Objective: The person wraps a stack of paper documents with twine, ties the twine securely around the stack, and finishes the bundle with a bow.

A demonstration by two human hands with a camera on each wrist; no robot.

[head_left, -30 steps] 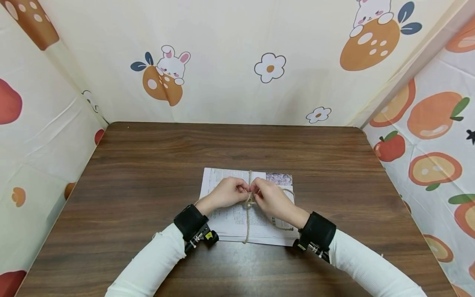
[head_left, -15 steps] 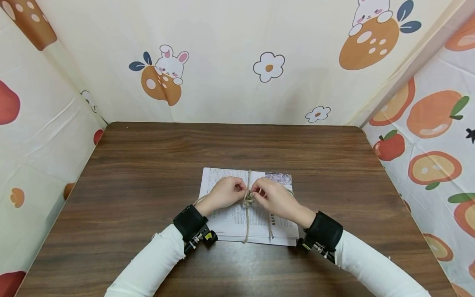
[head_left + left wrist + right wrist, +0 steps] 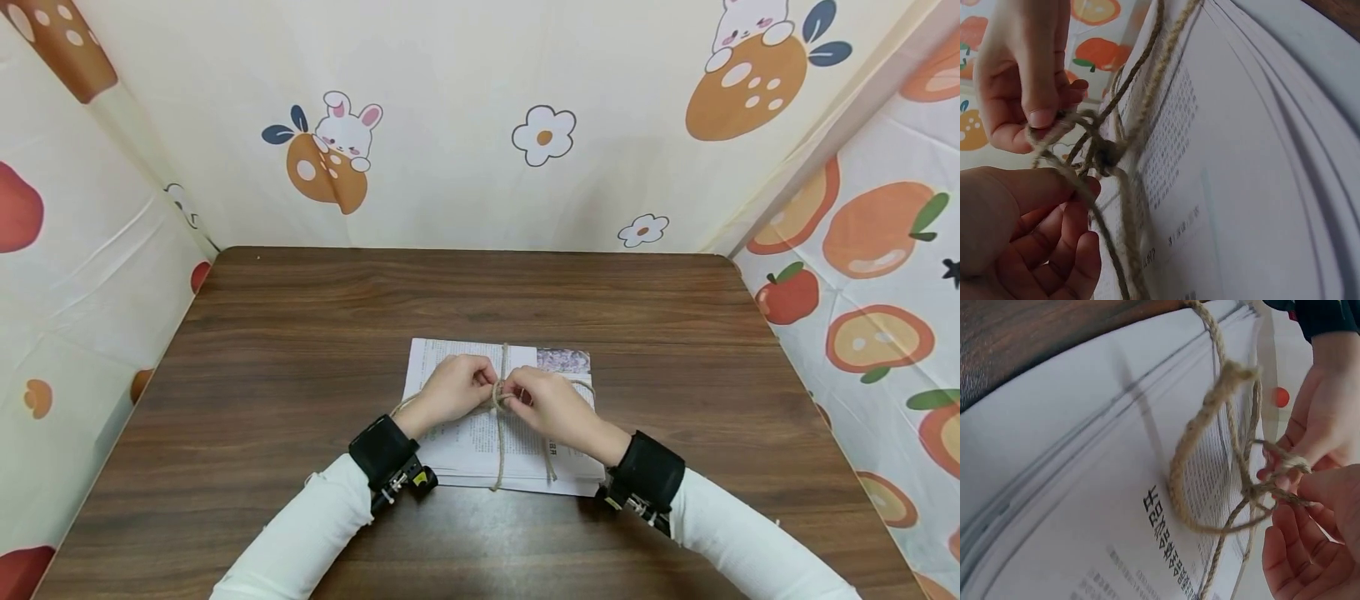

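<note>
A stack of printed papers (image 3: 465, 458) lies on the table, bound crosswise with brown twine (image 3: 501, 454). Both hands meet over its middle, just above a knot (image 3: 1105, 155) in the twine. My left hand (image 3: 453, 387) pinches the twine between thumb and fingers on the left side of the knot. From the right, my right hand (image 3: 553, 404) pinches a small loop (image 3: 1063, 128), its thumb pressed on the strand. A loose twine end (image 3: 1191, 425) curves out over the page beside the right hand. The fingertips partly cover the crossing strands.
The dark wood table (image 3: 360, 300) extends around the stack on all sides. A cream printed curtain (image 3: 450, 167) stands along its far edge, with fruit-patterned sheets (image 3: 862, 350) at the sides. Each wrist wears a black camera band (image 3: 651, 471).
The right hand moves slightly away from the left, then back in close to it. The loose twine end swings in from the stack's right edge and hangs toward the near edge.
</note>
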